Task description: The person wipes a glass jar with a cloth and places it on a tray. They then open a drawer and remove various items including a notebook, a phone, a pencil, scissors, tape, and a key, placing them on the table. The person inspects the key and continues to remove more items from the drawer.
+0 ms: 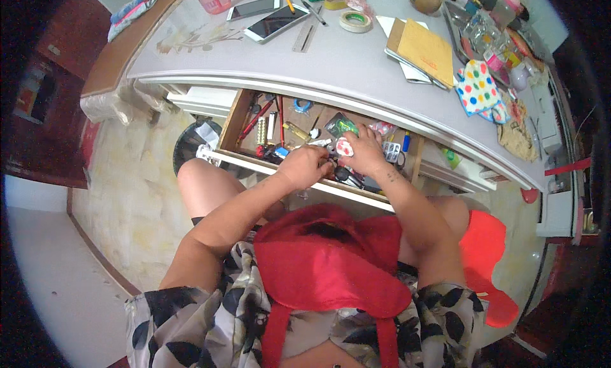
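Both my hands reach into an open wooden drawer point(233, 121) under a grey desk point(331, 69). My left hand point(305, 166) is closed over small dark items at the drawer's front edge; what it grips is hidden. My right hand point(364, 153) holds a small red-and-white object point(344, 146) between its fingers. The drawer is packed with several small things: pens, a red-handled tool point(253, 123), a green packet point(342, 123), a pill blister point(391, 152). A red bag point(324, 260) lies open on my lap.
On the desk lie two phones point(273, 21), a tape roll point(355, 21), a brown envelope point(425, 50), a polka-dot cloth point(478, 88) and several bottles at the back right. A red stool point(487, 253) is under me. A dark bin point(194, 142) stands on the floor left of my knee.
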`<state>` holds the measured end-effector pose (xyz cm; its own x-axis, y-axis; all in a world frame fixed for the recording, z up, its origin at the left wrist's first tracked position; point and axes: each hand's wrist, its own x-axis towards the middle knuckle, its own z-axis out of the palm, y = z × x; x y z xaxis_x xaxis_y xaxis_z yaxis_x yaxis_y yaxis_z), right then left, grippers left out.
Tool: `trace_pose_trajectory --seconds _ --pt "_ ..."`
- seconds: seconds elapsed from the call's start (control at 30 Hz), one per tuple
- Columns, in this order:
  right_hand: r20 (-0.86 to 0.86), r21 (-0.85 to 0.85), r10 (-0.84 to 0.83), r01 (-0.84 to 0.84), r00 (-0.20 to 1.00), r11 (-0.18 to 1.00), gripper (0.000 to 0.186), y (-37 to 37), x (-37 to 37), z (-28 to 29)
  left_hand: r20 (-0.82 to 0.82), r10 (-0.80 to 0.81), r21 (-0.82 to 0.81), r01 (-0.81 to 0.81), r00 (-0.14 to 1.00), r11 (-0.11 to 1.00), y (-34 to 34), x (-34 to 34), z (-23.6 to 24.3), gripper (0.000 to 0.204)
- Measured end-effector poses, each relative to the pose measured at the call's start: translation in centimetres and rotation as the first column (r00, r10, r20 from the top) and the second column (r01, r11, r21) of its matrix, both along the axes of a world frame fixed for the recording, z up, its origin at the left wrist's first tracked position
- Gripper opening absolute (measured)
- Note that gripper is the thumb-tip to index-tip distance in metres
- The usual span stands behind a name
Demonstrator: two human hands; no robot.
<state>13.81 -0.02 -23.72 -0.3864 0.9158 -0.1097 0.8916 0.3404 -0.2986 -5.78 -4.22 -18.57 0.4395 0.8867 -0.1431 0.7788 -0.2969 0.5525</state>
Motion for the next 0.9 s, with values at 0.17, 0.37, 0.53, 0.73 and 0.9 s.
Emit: trace_pose_trajectory --seconds 0.17,0.37,0.53,0.73,0.9 --pt "-0.221 0.043 -0.029 0.039 0.975 0.998 0.058 -0.2 1.8 -1.8 0.050 0.102 0.051 -0.105 0.994 0.993 -0.1 -0.4 -0.5 0.029" --pt "-0.613 -0.311 -0.358 0.202 0.704 0.929 0.054 0.3 2.6 -1.8 0.160 0.117 0.106 -0.135 0.980 0.985 0.0 -0.4 -0.9 0.023" --pt "-0.562 -0.301 -0.497 0.396 0.661 0.868 0.038 2.1 3.3 1.1 0.201 0.140 0.139 -0.169 0.970 0.976 -0.4 -1.5 -1.0 0.019" --pt "-0.524 -0.326 -0.471 0.344 0.709 0.881 0.042 4.9 5.2 -5.6 0.208 0.126 0.085 -0.146 0.970 0.986 -0.1 -1.1 -0.7 0.018" --pt "-0.097 0.142 -0.131 0.144 0.987 0.979 0.034 3.5 2.5 -1.2 0.195 0.122 0.105 -0.145 0.973 0.984 0.2 -1.1 -1.3 0.016"
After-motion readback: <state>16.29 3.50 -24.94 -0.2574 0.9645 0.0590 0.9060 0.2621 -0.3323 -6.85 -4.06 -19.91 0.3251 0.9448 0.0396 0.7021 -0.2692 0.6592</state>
